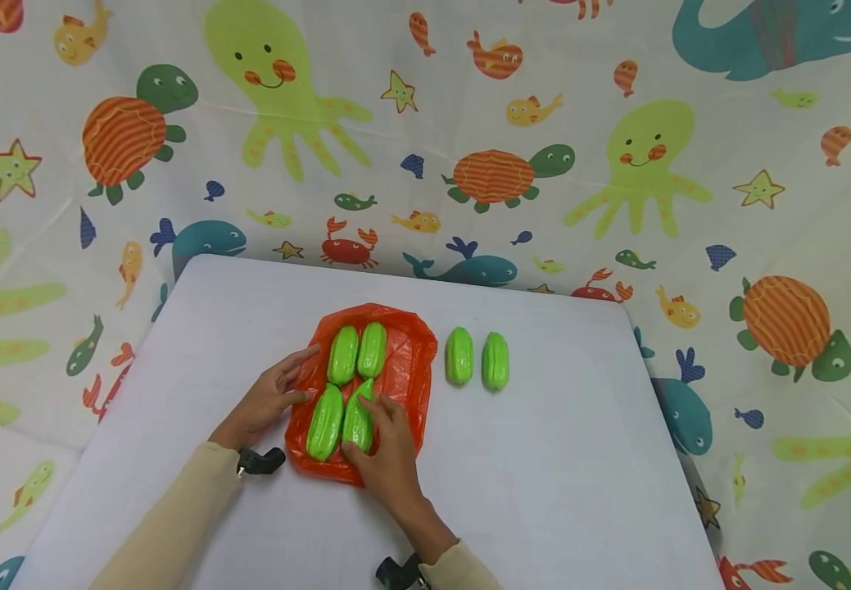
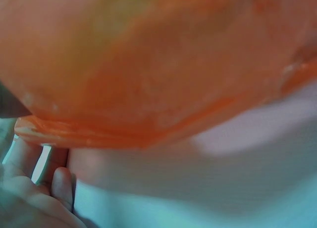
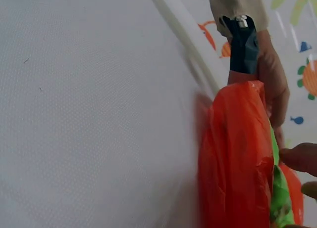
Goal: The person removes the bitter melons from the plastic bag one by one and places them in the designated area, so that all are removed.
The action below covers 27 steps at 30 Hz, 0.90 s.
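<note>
Currently your R hand [image 1: 390, 455] pinches the front-right green veg [image 1: 358, 422] btwn thumb & fingers; it's in the red plastic tray [image 1: 405, 369], just beside the front-left green veg [image 1: 325, 422]. The rear pair of green veg [image 1: 343, 356] lies behind them, same tray. Your L hand [image 1: 266, 401] grips the tray's L rim, w/ some fingers below it per L wrist cam. Another 2 green veg [image 1: 459, 356] lie R of the tray on the white table [image 1: 558, 459], nr each other.
</note>
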Tool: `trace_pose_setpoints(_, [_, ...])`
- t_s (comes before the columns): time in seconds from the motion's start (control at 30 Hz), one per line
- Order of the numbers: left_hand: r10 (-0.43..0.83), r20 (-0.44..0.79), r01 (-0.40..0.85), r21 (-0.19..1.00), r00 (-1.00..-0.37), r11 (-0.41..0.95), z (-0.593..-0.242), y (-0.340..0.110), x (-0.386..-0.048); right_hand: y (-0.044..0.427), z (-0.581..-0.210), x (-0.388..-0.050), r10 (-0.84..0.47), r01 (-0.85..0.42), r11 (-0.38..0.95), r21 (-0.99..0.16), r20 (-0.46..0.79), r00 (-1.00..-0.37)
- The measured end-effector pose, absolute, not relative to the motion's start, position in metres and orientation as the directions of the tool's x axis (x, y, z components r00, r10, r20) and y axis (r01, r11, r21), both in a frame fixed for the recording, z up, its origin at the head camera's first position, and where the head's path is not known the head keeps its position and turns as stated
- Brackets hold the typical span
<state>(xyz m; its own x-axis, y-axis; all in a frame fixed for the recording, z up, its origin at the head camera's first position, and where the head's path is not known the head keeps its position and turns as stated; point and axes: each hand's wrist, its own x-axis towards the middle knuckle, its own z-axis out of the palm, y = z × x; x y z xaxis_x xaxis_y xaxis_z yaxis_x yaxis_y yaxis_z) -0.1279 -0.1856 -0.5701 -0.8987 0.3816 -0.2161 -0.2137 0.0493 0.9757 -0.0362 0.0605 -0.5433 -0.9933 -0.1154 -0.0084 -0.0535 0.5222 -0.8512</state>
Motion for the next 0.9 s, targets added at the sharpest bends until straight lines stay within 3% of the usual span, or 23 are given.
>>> trace_pose_setpoints(0.4, [0.39,-0.205,-0.208,0.977,-0.898,0.033,-0.571,-0.185,-0.128,0.058,-0.541,-0.035,-0.157,-0.052,0.554,-0.831,-0.042,-0.987])
trace_pose_setpoints(0.9, [0.383,-0.226,-0.231,0.972,-0.896,0.033,-0.572,-0.186,-0.129,0.08,-0.531,-0.042,-0.067,-0.049,0.51,-0.859,0.017,-0.998])
